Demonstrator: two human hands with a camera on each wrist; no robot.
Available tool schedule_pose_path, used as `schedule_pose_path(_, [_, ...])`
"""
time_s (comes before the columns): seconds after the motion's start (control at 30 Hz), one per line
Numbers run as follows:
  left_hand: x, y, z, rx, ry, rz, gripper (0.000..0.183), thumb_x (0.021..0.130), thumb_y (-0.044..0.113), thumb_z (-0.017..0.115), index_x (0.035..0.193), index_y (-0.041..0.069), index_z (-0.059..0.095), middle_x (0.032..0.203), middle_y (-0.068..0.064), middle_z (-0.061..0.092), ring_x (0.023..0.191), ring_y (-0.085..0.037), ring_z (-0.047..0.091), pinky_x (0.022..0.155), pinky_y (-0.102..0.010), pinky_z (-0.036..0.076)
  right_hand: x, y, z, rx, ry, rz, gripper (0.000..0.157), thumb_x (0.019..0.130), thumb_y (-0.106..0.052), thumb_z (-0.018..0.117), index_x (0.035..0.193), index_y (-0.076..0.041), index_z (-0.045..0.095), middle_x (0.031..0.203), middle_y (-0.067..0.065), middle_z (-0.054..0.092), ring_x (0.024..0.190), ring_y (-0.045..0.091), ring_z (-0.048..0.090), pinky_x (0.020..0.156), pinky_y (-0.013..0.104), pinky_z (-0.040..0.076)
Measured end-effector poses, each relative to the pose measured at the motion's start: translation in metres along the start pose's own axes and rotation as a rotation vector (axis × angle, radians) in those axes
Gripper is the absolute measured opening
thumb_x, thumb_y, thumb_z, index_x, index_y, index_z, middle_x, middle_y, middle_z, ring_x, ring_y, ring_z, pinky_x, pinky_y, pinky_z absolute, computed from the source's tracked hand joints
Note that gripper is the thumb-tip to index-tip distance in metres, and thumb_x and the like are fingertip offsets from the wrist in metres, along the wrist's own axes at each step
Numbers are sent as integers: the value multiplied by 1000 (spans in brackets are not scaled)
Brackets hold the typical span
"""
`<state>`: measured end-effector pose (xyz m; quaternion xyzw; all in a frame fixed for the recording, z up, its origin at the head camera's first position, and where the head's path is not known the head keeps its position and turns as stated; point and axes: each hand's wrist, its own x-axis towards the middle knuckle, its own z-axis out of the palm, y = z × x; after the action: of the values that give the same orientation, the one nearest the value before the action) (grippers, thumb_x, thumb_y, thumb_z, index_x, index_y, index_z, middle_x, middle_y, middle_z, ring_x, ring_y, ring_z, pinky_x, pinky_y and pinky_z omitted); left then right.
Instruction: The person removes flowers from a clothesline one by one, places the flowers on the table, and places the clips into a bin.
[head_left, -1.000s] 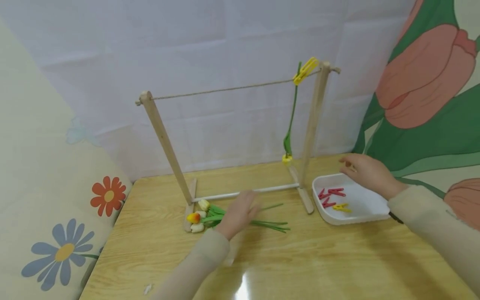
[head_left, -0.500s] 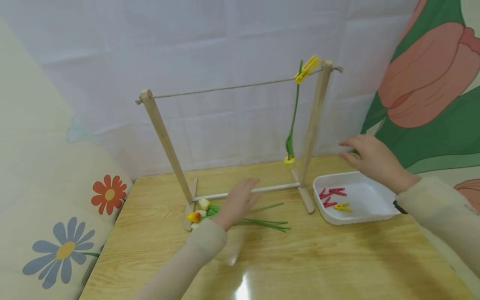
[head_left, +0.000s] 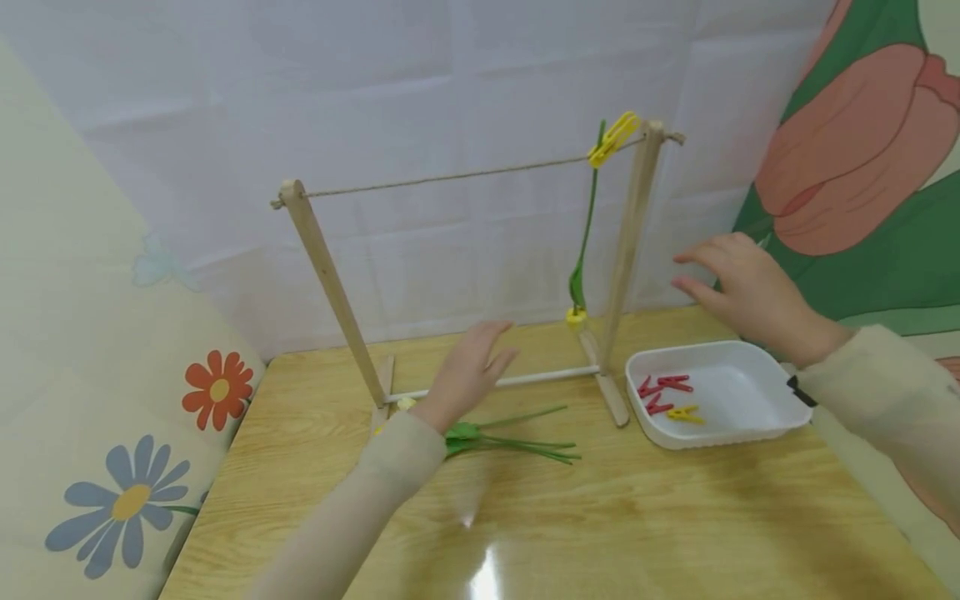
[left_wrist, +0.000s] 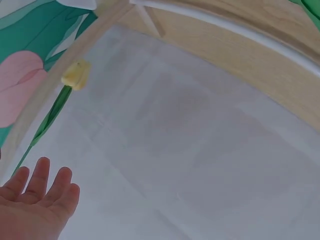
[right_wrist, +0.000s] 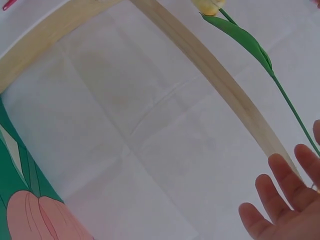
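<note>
My left hand (head_left: 467,375) hovers above several tulips whose green stems (head_left: 525,447) lie on the table; its fingers are loosely extended and hold nothing. The hand and sleeve hide most of the tulip heads. Over the white tray (head_left: 645,429) my right hand (head_left: 757,292) is raised, thumb and fingers apart, with nothing between them. A yellow tulip (head_left: 576,317) hangs head down from the twine (head_left: 450,177), fixed by a yellow clothespin (head_left: 613,140) near the right post. In the left wrist view the hanging tulip (left_wrist: 76,75) appears beyond the fingers (left_wrist: 37,182).
A wooden frame with a left post (head_left: 330,283) and a right post (head_left: 632,242) stands on the table, joined low down by a white rod (head_left: 551,377). Red clothespins (head_left: 658,405) and a yellow clothespin (head_left: 686,414) lie in the tray's left part. A white cloth hangs behind.
My left hand has risen off the tulips and moved slightly away from me. The right hand has lifted up and to the right over the tray. The tulips on the table stay put.
</note>
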<state>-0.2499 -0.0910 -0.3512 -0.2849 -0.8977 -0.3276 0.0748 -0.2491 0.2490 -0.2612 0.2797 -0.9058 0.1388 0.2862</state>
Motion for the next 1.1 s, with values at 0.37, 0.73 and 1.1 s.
schedule_pose_path(0.37, [20, 13, -10, -48, 22, 5, 45, 105, 21, 53, 144, -3, 48, 144, -19, 54, 136, -34, 47, 118, -45, 36, 12, -5, -5, 8, 65, -49, 25, 83, 5, 74, 106, 11, 67, 101, 32, 67, 99, 48, 58, 88, 59, 43])
schedule_pose_path(0.73, [52, 37, -16, -72, 60, -5, 47, 105, 20, 53, 145, -5, 45, 145, -19, 53, 137, -32, 48, 119, -41, 36, 31, -7, -11, 43, 201, -86, 33, 81, 10, 73, 112, 14, 64, 113, 35, 61, 108, 52, 51, 95, 63, 38])
schedule_pose_path(1.1, [77, 59, -18, -158, 147, 29, 48, 104, 16, 55, 145, -6, 43, 144, -20, 53, 133, -33, 51, 116, -38, 39, 68, -13, -22, 44, 369, -172, 78, 104, -57, 41, 120, 17, 58, 123, 37, 56, 116, 54, 48, 106, 60, 38])
